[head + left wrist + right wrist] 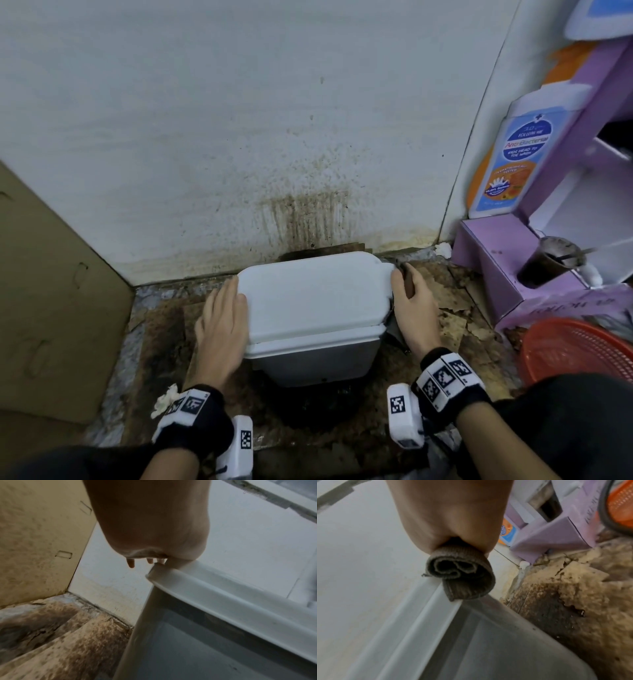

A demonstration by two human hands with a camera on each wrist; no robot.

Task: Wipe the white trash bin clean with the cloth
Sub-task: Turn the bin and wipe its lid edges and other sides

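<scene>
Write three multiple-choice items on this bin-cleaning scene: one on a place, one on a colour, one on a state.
1. Where does the white plastic trash bin stand?
A. Against the stained wall
B. Inside the orange basket
C. On the purple shelf

2. What colour is the rolled ribbed cloth?
A. Bright yellow
B. Dark brown-grey
C. Pink

3. How is the bin's lid?
A. Removed
B. Standing open
C. Closed

Answers:
1. A, its back edge sits right by the wall's dark streaks.
2. B, the right wrist view shows it dark in the right hand.
3. C, the lid lies flat on the bin between the right hand and the left hand.
</scene>
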